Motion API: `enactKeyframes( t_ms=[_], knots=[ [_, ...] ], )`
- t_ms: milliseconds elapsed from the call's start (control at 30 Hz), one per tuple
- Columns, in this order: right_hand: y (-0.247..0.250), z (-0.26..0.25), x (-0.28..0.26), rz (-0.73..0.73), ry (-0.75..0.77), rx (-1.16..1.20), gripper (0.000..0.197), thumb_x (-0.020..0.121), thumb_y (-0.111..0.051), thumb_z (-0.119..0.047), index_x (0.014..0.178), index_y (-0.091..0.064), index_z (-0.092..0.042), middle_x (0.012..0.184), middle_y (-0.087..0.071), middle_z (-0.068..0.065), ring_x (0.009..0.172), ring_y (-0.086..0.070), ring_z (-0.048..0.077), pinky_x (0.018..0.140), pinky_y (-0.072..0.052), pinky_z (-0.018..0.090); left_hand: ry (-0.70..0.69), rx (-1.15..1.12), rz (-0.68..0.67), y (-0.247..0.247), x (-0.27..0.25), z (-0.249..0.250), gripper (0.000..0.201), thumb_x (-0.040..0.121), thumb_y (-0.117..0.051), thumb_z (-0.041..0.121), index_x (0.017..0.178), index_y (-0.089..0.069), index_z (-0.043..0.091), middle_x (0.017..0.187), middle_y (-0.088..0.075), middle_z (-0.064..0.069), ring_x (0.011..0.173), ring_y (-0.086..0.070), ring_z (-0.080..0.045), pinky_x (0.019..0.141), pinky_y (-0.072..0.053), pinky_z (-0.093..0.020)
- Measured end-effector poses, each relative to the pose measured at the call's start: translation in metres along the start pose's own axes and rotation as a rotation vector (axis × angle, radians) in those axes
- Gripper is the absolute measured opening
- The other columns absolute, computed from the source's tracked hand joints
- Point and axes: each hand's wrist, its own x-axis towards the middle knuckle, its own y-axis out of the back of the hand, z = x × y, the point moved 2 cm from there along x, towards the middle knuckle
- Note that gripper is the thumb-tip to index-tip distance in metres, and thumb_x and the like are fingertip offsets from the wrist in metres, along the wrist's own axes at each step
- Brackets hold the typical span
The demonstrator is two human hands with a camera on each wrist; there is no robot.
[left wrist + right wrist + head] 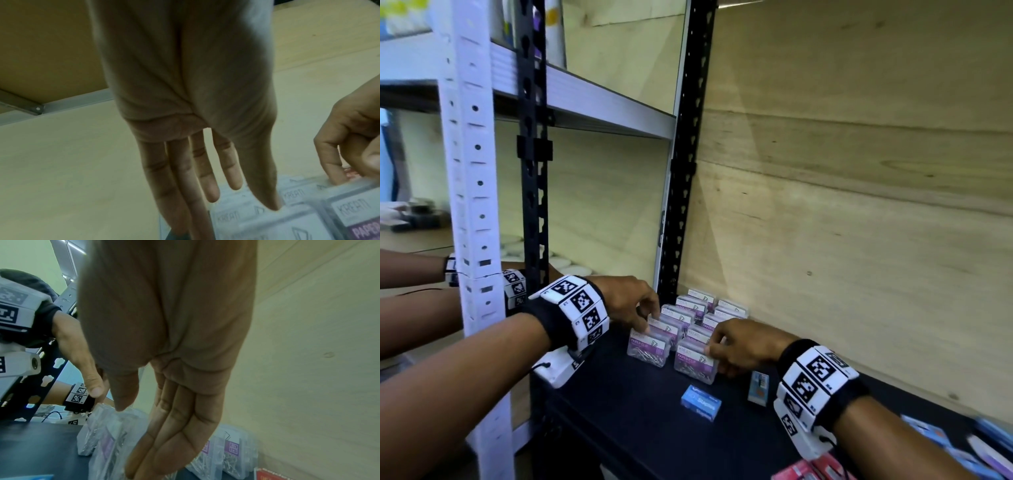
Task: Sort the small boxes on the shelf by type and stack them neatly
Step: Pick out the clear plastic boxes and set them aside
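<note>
Clear paper clip boxes with purple labels stand in two rows on the black shelf, running back toward the corner. My left hand reaches onto the left row; in the left wrist view its fingers are straight, with the thumb tip touching a box top. My right hand rests on the front of the right row. In the right wrist view its straight fingers lie along the boxes. Neither hand plainly grips a box.
A blue staples box lies in front of the rows, and a small upright box stands beside it. Red and blue boxes crowd the shelf's near right. A black post and plywood wall close the back. Another person's banded arm is at left.
</note>
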Motion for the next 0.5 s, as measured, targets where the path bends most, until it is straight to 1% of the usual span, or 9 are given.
enactKeyframes(
  t_ms=[100, 200, 267, 300, 367, 433, 500],
  knots=[
    [0.006, 0.007, -0.006, 0.026, 0.001, 0.004, 0.028, 0.099, -0.054, -0.040, 0.111, -0.062, -0.016, 0.096, -0.076, 0.001, 0.077, -0.071, 0.012, 0.079, -0.056, 0.029, -0.019, 0.009, 0.020, 0.010, -0.001, 0.013, 0.038, 0.085, -0.071, 0.041, 0.119, -0.062, 0.027, 0.112, -0.063, 0.010, 0.095, -0.059, -0.006, 0.085, -0.046, -0.022],
    [0.018, 0.020, -0.019, 0.040, 0.002, -0.025, 0.026, 0.098, -0.056, -0.039, 0.107, -0.064, -0.017, 0.095, -0.076, 0.001, 0.084, -0.074, 0.017, 0.082, -0.057, 0.034, -0.044, 0.005, 0.019, 0.018, 0.002, 0.041, 0.036, 0.085, -0.069, 0.046, 0.117, -0.062, 0.028, 0.108, -0.065, 0.011, 0.097, -0.062, -0.009, 0.087, -0.050, -0.027],
    [0.029, 0.035, -0.035, 0.058, -0.011, -0.041, 0.026, 0.097, -0.057, -0.038, 0.105, -0.066, -0.015, 0.095, -0.076, 0.002, 0.085, -0.074, 0.019, 0.082, -0.056, 0.034, -0.084, 0.021, 0.018, 0.021, 0.008, 0.065, 0.036, 0.086, -0.068, 0.046, 0.116, -0.063, 0.027, 0.106, -0.066, 0.011, 0.096, -0.063, -0.012, 0.089, -0.052, -0.032],
    [0.034, 0.043, -0.044, 0.073, -0.023, -0.044, 0.025, 0.097, -0.058, -0.038, 0.105, -0.066, -0.015, 0.092, -0.076, 0.001, 0.083, -0.073, 0.019, 0.079, -0.056, 0.032, -0.109, 0.039, 0.015, 0.022, 0.011, 0.077, 0.036, 0.086, -0.067, 0.046, 0.116, -0.064, 0.027, 0.105, -0.067, 0.011, 0.096, -0.064, -0.012, 0.090, -0.052, -0.033],
    [0.045, 0.065, -0.066, 0.102, -0.066, -0.052, 0.024, 0.096, -0.059, -0.039, 0.106, -0.066, -0.018, 0.083, -0.074, -0.004, 0.071, -0.068, 0.012, 0.070, -0.052, 0.026, -0.161, 0.075, 0.003, 0.022, 0.020, 0.107, 0.036, 0.087, -0.066, 0.047, 0.115, -0.064, 0.027, 0.105, -0.068, 0.009, 0.094, -0.065, -0.012, 0.088, -0.052, -0.031],
    [0.055, 0.091, -0.089, 0.127, -0.121, -0.056, 0.023, 0.096, -0.060, -0.038, 0.106, -0.066, -0.019, 0.073, -0.068, -0.009, 0.063, -0.061, 0.005, 0.065, -0.046, 0.020, -0.213, 0.097, -0.015, 0.021, 0.029, 0.140, 0.035, 0.087, -0.066, 0.047, 0.115, -0.064, 0.025, 0.106, -0.069, 0.007, 0.091, -0.066, -0.013, 0.082, -0.052, -0.029],
    [0.065, 0.118, -0.114, 0.166, -0.184, -0.074, 0.023, 0.095, -0.061, -0.039, 0.106, -0.066, -0.019, 0.071, -0.067, -0.010, 0.060, -0.058, 0.002, 0.061, -0.043, 0.019, -0.273, 0.130, -0.029, 0.018, 0.038, 0.175, 0.034, 0.088, -0.065, 0.046, 0.115, -0.064, 0.024, 0.106, -0.069, 0.008, 0.090, -0.063, -0.013, 0.076, -0.047, -0.025]
  ],
)
